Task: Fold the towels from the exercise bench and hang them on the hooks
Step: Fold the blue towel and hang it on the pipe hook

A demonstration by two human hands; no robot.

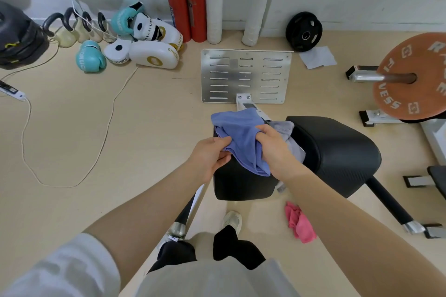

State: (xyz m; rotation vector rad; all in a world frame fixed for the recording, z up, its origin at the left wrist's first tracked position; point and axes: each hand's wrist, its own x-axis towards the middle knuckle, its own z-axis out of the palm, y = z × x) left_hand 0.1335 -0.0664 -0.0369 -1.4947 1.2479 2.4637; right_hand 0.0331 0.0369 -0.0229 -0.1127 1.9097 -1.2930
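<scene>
Overhead from the head camera: blue towel (241, 137) bunched and lifted just above the near black pad of the exercise bench (241, 185), held between both hands. Left hand (210, 154) pinching the towel's left edge, thumb over the cloth and fingers curled beneath; left grip holding the blue towel. Right hand (272, 144) clamped on the towel's right side, fingers buried in the folds; right grip likewise holding the blue towel. Grey towel (287, 132) crumpled just beyond the right hand, lying between the bench's near pad and its larger black pad (337, 152). Pink towel (300, 223) heaped on the floor (144, 140), right of the bench's near pad and near a white shoe (232, 220). Beyond the bench, slotted metal plate (246, 76) flat on the floor, joined to the bench frame. Farther behind the bench, two red fire extinguishers (187, 9) against the wall. Left of the bench and well apart, teal boxing gloves (90, 56), white punch mitts (154, 54) and a row of kettlebells (72, 29). Right of the bench, brown weight plate (410, 77) on a bar.
</scene>
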